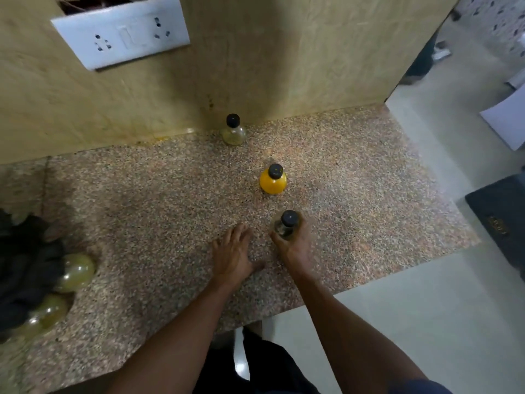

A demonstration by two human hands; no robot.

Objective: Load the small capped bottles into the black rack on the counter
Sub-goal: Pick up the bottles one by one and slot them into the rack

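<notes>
Three small bottles with black caps stand on the speckled counter (170,211). A clear bottle (285,225) is the nearest, and my right hand (295,245) grips it from below and behind. A yellow bottle (273,180) stands just beyond it. A pale yellowish bottle (233,130) stands against the back wall. My left hand (233,253) rests flat on the counter, fingers spread, holding nothing. At the far left edge the black rack (20,268) is blurred, with pale round bottles (75,273) lying in it.
A beige wall panel with a white socket plate (122,32) rises behind the counter. The counter ends at the right and front, with pale floor tiles and a dark mat (500,220) beyond. White sheets (508,115) lie on the floor at the right.
</notes>
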